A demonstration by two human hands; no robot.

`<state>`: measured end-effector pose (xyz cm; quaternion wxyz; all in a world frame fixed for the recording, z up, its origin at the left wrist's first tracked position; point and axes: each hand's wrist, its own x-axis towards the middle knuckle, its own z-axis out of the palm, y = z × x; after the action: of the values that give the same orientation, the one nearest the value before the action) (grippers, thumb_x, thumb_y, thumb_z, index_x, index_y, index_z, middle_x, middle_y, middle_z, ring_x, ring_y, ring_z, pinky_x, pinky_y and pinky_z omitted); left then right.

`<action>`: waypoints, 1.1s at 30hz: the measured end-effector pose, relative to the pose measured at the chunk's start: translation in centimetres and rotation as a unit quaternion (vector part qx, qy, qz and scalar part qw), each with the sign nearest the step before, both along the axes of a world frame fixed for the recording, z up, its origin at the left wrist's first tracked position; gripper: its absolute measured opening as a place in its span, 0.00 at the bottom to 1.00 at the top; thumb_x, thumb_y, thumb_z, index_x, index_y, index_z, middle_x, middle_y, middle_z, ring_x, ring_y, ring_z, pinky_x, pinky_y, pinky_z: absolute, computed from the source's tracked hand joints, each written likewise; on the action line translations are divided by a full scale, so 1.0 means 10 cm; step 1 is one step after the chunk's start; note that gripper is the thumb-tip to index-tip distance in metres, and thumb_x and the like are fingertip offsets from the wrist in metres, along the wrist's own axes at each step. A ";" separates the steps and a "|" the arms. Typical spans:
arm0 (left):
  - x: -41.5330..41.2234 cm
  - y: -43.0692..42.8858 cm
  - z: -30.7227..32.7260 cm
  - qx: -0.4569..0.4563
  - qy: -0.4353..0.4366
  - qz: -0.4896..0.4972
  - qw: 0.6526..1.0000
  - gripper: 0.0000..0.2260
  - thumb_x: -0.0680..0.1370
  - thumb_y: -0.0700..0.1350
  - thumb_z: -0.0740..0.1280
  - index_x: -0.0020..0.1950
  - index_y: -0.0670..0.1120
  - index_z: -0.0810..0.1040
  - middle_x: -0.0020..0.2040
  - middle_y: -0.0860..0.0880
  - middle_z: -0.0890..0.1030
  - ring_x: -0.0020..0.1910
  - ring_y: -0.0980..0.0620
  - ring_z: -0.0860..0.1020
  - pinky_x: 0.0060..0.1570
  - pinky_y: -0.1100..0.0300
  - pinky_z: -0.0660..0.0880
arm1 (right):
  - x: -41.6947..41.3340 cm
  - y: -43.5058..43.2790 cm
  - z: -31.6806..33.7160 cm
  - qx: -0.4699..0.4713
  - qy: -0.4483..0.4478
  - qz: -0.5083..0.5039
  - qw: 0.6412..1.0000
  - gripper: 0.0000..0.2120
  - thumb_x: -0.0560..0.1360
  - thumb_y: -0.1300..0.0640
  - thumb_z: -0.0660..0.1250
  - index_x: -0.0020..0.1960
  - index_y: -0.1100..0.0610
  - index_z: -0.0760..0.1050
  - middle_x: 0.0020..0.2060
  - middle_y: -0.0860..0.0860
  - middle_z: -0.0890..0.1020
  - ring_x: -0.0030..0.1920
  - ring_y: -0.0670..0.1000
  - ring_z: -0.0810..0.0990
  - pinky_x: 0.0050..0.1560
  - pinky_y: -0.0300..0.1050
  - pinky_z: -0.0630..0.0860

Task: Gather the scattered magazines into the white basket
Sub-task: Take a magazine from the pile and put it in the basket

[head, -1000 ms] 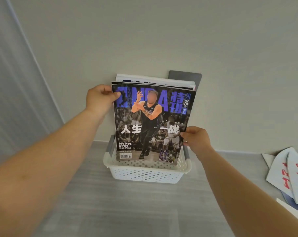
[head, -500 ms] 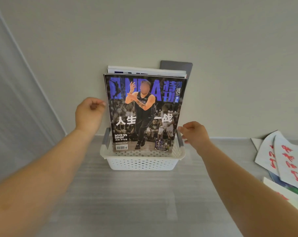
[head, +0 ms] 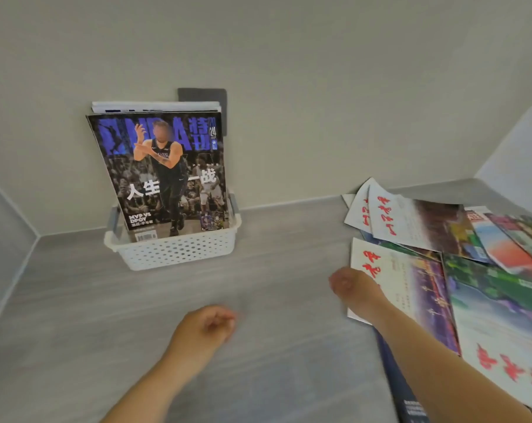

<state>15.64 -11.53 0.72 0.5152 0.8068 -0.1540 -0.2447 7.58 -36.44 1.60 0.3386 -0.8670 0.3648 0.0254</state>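
Observation:
The white basket (head: 173, 248) stands against the back wall on the grey surface. A dark basketball magazine (head: 167, 172) leans upright in it, with other magazines (head: 155, 105) behind it. Neither hand touches them. My left hand (head: 203, 328) hovers over the bare surface in front, fingers curled, holding nothing. My right hand (head: 353, 288) is blurred at the left edge of a white magazine with red characters (head: 411, 288); whether it grips the edge is unclear. Several more scattered magazines (head: 426, 224) lie overlapping to the right.
A dark grey plate (head: 202, 94) is fixed to the wall behind the basket. Side walls close the surface in at left and right. A dark blue magazine (head: 402, 386) lies partly under my right forearm. A large white-and-red cover (head: 502, 346) fills the lower right.
Both hands have let go of the basketball magazine, which stays upright in the basket. They dropped down and rightward; my right hand reached the scattered pile. The view swung to the right.

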 end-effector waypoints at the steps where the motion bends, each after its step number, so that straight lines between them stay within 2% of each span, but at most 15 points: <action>1: -0.11 -0.06 -0.08 0.016 -0.002 -0.002 1.000 0.18 0.72 0.33 0.66 0.30 0.54 0.75 0.22 0.62 0.79 0.27 0.70 0.76 0.32 0.78 0.69 | -0.15 -0.14 -0.06 -0.021 0.016 -0.005 1.000 0.12 0.77 0.58 0.56 0.55 0.59 0.75 0.57 0.56 0.78 0.57 0.57 0.75 0.53 0.42 0.68; 3: -0.27 -0.22 -0.19 0.043 -0.013 0.008 0.999 0.18 0.72 0.34 0.67 0.29 0.56 0.74 0.23 0.62 0.78 0.29 0.70 0.76 0.34 0.80 0.68 | -0.41 -0.44 -0.16 -0.067 0.035 -0.019 0.997 0.13 0.77 0.57 0.57 0.59 0.56 0.74 0.62 0.54 0.75 0.60 0.56 0.74 0.58 0.43 0.69; 5: -0.44 -0.45 -0.21 0.078 -0.019 0.018 0.997 0.17 0.73 0.35 0.65 0.31 0.55 0.73 0.34 0.58 0.79 0.33 0.64 0.76 0.34 0.79 0.68 | -0.64 -0.76 -0.22 -0.112 0.044 -0.015 0.993 0.14 0.76 0.57 0.59 0.61 0.54 0.72 0.64 0.53 0.74 0.61 0.55 0.73 0.60 0.45 0.70; 7: -0.58 -0.75 -0.22 0.111 -0.029 0.020 0.993 0.10 0.74 0.37 0.64 0.39 0.51 0.77 0.45 0.47 0.82 0.43 0.56 0.75 0.37 0.71 0.66 | -0.88 -1.04 -0.29 -0.161 0.075 0.013 0.984 0.17 0.76 0.55 0.58 0.64 0.54 0.69 0.66 0.53 0.71 0.66 0.55 0.69 0.65 0.47 0.66; 9: -0.73 -1.07 -0.26 0.130 -0.027 0.019 0.991 0.08 0.75 0.36 0.63 0.48 0.46 0.79 0.54 0.43 0.82 0.49 0.53 0.76 0.41 0.71 0.64 | -1.08 -1.27 -0.39 -0.211 0.112 0.062 0.969 0.20 0.77 0.51 0.55 0.68 0.54 0.64 0.70 0.52 0.65 0.71 0.54 0.61 0.70 0.47 0.58; 12: -0.96 -1.55 -0.37 0.139 -0.004 0.016 0.990 0.14 0.75 0.37 0.63 0.60 0.40 0.75 0.62 0.43 0.78 0.59 0.49 0.76 0.48 0.69 0.65 | -1.27 -1.44 -0.57 -0.243 0.128 0.112 0.955 0.38 0.67 0.37 0.34 0.73 0.53 0.53 0.75 0.51 0.55 0.75 0.52 0.51 0.74 0.47 0.47; 15: -1.11 -1.95 -0.40 0.156 0.002 0.013 0.988 0.19 0.75 0.38 0.63 0.66 0.41 0.69 0.67 0.43 0.73 0.65 0.48 0.72 0.60 0.64 0.65 | -1.32 -1.52 -0.70 -0.247 0.109 0.134 0.954 0.48 0.56 0.41 0.23 0.74 0.52 0.47 0.76 0.51 0.49 0.75 0.52 0.46 0.74 0.47 0.41; 20: -1.12 -2.48 -0.39 0.195 0.016 0.023 0.980 0.23 0.75 0.44 0.63 0.69 0.44 0.63 0.69 0.43 0.70 0.67 0.45 0.69 0.65 0.59 0.65 | -1.32 -1.61 -0.77 -0.226 0.088 0.138 0.960 0.47 0.58 0.40 0.24 0.74 0.52 0.46 0.76 0.52 0.49 0.75 0.53 0.45 0.74 0.49 0.39; 22: -1.06 -2.59 -0.40 0.217 0.020 0.044 0.975 0.24 0.74 0.45 0.64 0.69 0.43 0.63 0.68 0.42 0.70 0.67 0.43 0.68 0.66 0.56 0.65 | -1.31 -1.62 -0.80 -0.225 0.085 0.125 0.963 0.44 0.61 0.40 0.27 0.73 0.53 0.51 0.75 0.54 0.54 0.75 0.55 0.50 0.74 0.50 0.42; 23: -1.03 -2.61 -0.39 0.209 0.030 0.065 0.975 0.24 0.74 0.45 0.65 0.68 0.42 0.64 0.67 0.41 0.71 0.66 0.42 0.69 0.65 0.56 0.67 | -1.32 -1.62 -0.81 -0.226 0.086 0.123 0.962 0.41 0.64 0.40 0.32 0.71 0.55 0.59 0.73 0.55 0.62 0.73 0.57 0.57 0.73 0.53 0.49; 26: -0.96 -2.64 -0.34 0.109 0.138 0.132 0.976 0.21 0.74 0.41 0.66 0.65 0.38 0.68 0.57 0.41 0.77 0.51 0.44 0.77 0.47 0.62 0.75 | -1.33 -1.66 -0.82 -0.216 0.079 0.130 0.965 0.31 0.69 0.43 0.46 0.59 0.56 0.76 0.60 0.57 0.79 0.61 0.60 0.76 0.63 0.60 0.68; 28: -0.97 -2.65 -0.26 0.056 0.213 0.118 0.968 0.13 0.75 0.37 0.63 0.59 0.38 0.73 0.43 0.44 0.78 0.37 0.50 0.75 0.33 0.65 0.74 | -1.35 -1.67 -0.79 -0.203 0.073 0.138 0.967 0.33 0.68 0.41 0.44 0.61 0.55 0.74 0.62 0.57 0.77 0.64 0.60 0.73 0.66 0.58 0.65; 30: -0.98 -2.66 -0.25 0.032 0.234 0.120 0.964 0.13 0.75 0.34 0.60 0.59 0.37 0.72 0.45 0.43 0.78 0.42 0.48 0.76 0.40 0.60 0.75 | -1.34 -1.69 -0.77 -0.199 0.058 0.147 0.967 0.40 0.65 0.37 0.36 0.68 0.53 0.65 0.70 0.54 0.67 0.72 0.57 0.62 0.72 0.53 0.51; 31: -0.99 -2.68 -0.24 0.021 0.235 0.130 0.963 0.13 0.76 0.33 0.59 0.60 0.36 0.71 0.50 0.41 0.78 0.47 0.46 0.75 0.45 0.56 0.75 | -1.35 -1.70 -0.77 -0.204 0.047 0.141 0.968 0.41 0.65 0.36 0.34 0.68 0.53 0.65 0.70 0.53 0.67 0.72 0.56 0.62 0.72 0.52 0.51; 33: -1.02 -2.70 -0.20 -0.004 0.227 0.149 0.962 0.13 0.76 0.32 0.57 0.60 0.36 0.71 0.52 0.40 0.77 0.49 0.45 0.75 0.49 0.52 0.75 | -1.35 -1.71 -0.79 -0.201 0.069 0.144 0.966 0.39 0.72 0.36 0.33 0.59 0.54 0.76 0.60 0.54 0.79 0.62 0.57 0.76 0.63 0.55 0.69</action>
<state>5.40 -38.57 -1.24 0.5702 0.7419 0.0879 -0.3417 -5.90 -53.51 -6.33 0.1241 -0.9568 0.2560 0.0593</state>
